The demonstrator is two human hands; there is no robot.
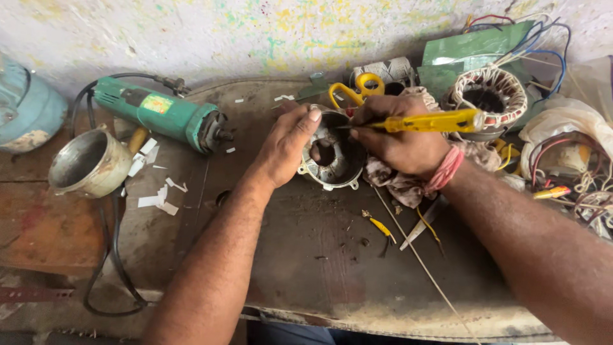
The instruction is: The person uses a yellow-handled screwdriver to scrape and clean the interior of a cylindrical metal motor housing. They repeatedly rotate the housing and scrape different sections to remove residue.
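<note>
Past the green angle grinder (167, 117), our left hand (287, 145) grips the small motor stator (332, 160) mid-bench; our right hand (399, 142) is clamped on a yellow screwdriver (429, 122), tip at its core. No winding visibly fitted yet.

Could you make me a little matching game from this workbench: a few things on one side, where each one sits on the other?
Things:
1. angle grinder
2. scissors
3. screwdriver
4. metal cup

Places:
A. in the right hand
B. far left, open and empty
C. behind the hands, yellow handles
D. lying left of the left hand

Pairs: 1-D, 2-C, 3-A, 4-B
</note>
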